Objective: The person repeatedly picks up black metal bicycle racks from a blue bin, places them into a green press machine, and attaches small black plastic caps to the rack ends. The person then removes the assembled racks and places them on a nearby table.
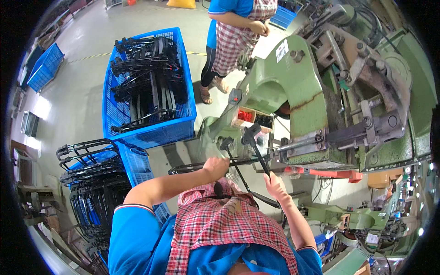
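Fingers of left hand [215, 164] closed round black metal frame [192, 167], right hand [273, 179] touching it

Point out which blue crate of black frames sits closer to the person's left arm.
The lower blue crate, beside the left elbow, its black frames spilling over the rim. The other blue crate stands farther off, toward the co-worker.

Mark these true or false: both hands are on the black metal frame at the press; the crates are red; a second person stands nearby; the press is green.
1. Left hand and right hand both grip the black metal frame: true.
2. The crates are red: false; the crate is blue.
3. Another person stands beyond the press: true.
4. The press is yellow: false; it is green.
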Demonstrator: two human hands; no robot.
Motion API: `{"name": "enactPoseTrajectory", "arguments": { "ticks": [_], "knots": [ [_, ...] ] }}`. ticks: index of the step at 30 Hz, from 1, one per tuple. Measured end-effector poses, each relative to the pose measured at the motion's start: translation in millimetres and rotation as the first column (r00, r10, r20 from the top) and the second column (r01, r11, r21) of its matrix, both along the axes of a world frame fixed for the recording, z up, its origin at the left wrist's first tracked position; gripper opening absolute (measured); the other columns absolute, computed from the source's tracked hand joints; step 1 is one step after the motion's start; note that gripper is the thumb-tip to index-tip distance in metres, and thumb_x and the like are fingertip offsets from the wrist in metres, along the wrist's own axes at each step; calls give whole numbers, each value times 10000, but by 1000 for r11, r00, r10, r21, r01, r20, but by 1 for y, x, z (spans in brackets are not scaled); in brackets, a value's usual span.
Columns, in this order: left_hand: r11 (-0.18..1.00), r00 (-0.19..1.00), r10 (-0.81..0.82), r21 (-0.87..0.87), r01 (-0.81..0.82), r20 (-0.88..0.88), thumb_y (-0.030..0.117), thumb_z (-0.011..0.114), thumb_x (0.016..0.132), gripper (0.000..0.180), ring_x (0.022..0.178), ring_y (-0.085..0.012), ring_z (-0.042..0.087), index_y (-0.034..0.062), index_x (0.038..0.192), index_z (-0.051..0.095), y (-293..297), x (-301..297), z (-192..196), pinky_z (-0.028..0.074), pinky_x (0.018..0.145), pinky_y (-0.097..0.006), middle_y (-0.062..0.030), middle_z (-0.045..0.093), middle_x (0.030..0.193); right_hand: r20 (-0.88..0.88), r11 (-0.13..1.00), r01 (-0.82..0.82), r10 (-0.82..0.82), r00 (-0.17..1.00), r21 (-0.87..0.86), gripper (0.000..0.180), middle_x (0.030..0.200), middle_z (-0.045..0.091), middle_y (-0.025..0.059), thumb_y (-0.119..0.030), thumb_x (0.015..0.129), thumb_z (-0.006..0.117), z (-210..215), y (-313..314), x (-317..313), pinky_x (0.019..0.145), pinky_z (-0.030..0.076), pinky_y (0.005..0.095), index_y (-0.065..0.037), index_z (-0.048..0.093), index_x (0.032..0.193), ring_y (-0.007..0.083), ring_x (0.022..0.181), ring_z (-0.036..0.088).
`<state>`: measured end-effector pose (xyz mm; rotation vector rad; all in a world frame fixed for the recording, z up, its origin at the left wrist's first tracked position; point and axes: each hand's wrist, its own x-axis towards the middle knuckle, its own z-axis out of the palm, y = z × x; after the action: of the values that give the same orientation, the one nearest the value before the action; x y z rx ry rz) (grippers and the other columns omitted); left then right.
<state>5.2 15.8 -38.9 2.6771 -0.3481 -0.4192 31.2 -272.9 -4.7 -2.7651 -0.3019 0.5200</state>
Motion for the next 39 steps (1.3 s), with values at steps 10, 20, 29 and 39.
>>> {"name": "enactPoseTrajectory", "arguments": {
  "ticks": [10,20,29,39],
  "knots": [
    [1000,998,29,3,-28,-47,95,524,833,199,782,-350,682,-10,991,584,-1,-4,10,545,667,-441,-184,686,847,32,994,43,-46,998,98,504,694,636,196,-484,952,480,-24,18,28,625,486,437,-19,614,810,419,676,615],
    [997,994,56,53,-51,-92,132,479,865,202,808,-359,684,43,1016,580,-9,-3,-2,543,702,-459,-185,688,866,132,988,-28,8,991,151,670,630,592,251,-543,957,407,-23,21,40,635,498,486,11,623,648,433,676,623],
    [993,995,98,73,-96,-23,124,533,818,214,722,-416,658,14,1001,522,-11,-14,6,528,649,-498,-235,658,760,41,977,-55,47,998,205,498,799,634,260,-464,981,400,-23,11,33,719,487,532,-19,610,904,474,813,596],
    [988,990,138,76,-136,-29,87,511,811,199,739,-423,652,8,994,515,-12,-12,2,516,657,-513,-240,653,760,-87,996,-22,29,996,82,518,890,630,290,-457,991,354,-4,15,36,796,458,562,-6,601,928,493,893,579]
  ]
}}
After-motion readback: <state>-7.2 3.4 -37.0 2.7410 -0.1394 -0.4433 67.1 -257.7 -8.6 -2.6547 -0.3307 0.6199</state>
